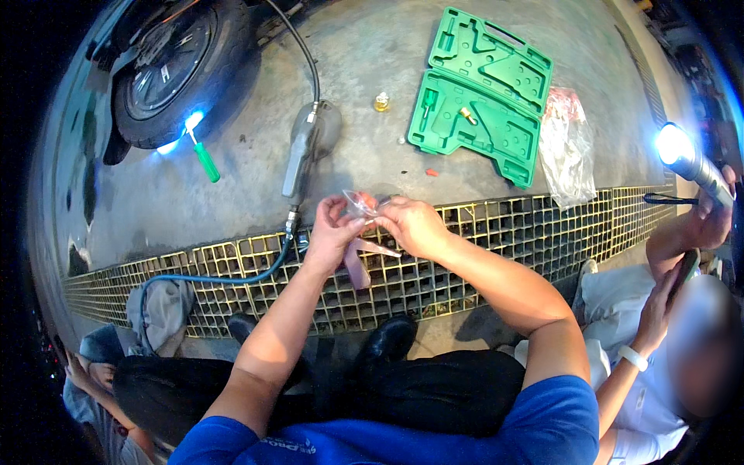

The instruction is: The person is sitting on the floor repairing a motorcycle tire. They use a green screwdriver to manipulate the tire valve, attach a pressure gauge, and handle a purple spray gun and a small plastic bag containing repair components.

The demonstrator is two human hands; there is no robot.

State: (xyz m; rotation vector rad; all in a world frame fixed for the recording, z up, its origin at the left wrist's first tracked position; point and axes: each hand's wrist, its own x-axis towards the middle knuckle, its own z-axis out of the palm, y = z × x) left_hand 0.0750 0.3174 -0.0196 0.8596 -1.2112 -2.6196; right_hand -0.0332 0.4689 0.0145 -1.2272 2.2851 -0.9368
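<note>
My left hand [333,230] and my right hand [412,225] are close together over the floor grating, fingertips pinched on a small clear plastic bag [361,204]. Something orange-red shows in or behind the bag, partly hidden by my fingers. Below the hands hangs a pale, pinkish folded strip [357,266]; whether it is joined to the bag I cannot tell. Just beyond my left hand, a grey air-hose inflator [297,164] lies on the concrete. A green-handled tool [206,162] has its shaft against the tyre [225,85] at the far left.
An open green tool case [484,101] lies beyond my right hand, beside a crumpled clear bag [570,147]. A small yellowish bottle [381,101] and a red scrap [432,172] are on the floor. A blue hose [221,276] crosses the yellow grating [465,291]. At right, another person holds a lit flashlight [688,159].
</note>
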